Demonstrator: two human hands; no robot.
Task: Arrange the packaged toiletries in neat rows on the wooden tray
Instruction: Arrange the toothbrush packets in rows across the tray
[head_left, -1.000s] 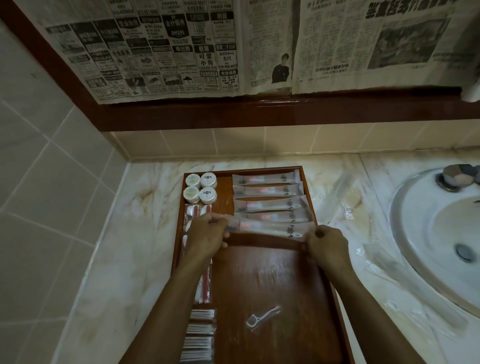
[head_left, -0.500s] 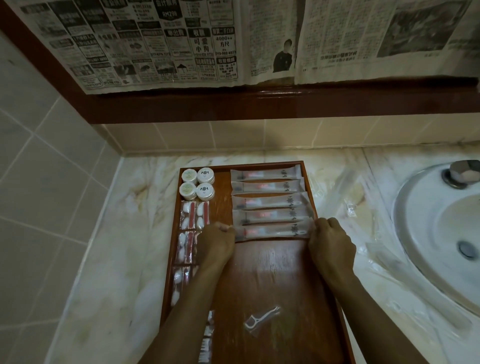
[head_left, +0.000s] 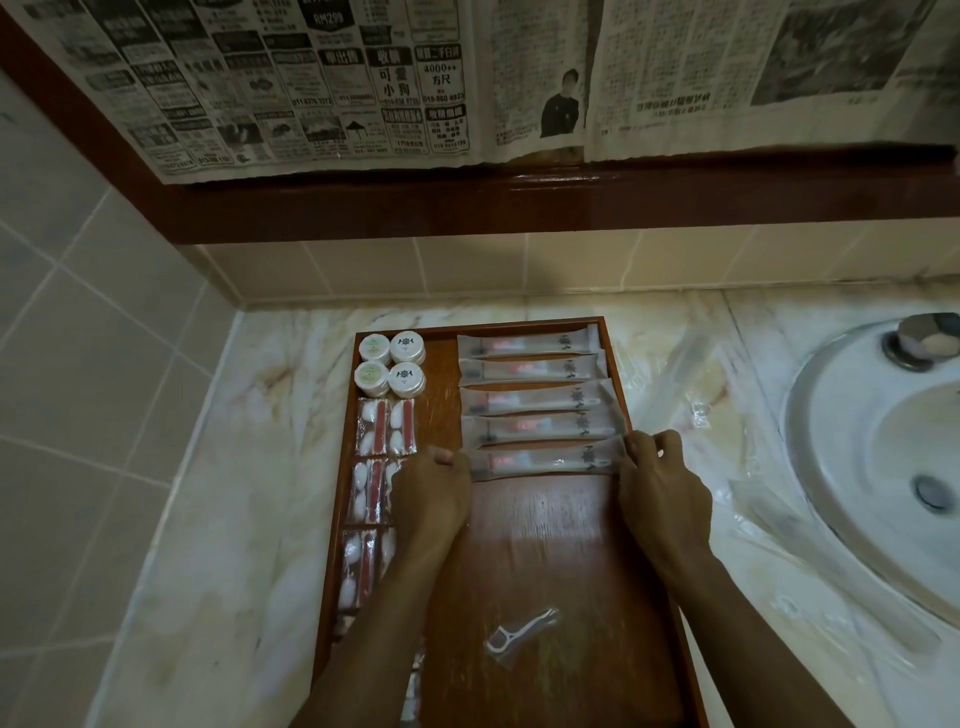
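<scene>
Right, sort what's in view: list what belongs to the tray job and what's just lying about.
Part of the job:
- wooden tray
- long packet, pinched at its ends by left hand and right hand
- four long packets already in a row
- round tubs
- cotton packets
- floss pick packet

Just lying about:
- sink
- newspaper
- clear wrappers on the counter

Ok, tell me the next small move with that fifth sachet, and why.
Probably let go: the left hand and right hand pinch the ends of the fifth sachet, which already lies flat in line below the other four on the wooden tray.
</scene>
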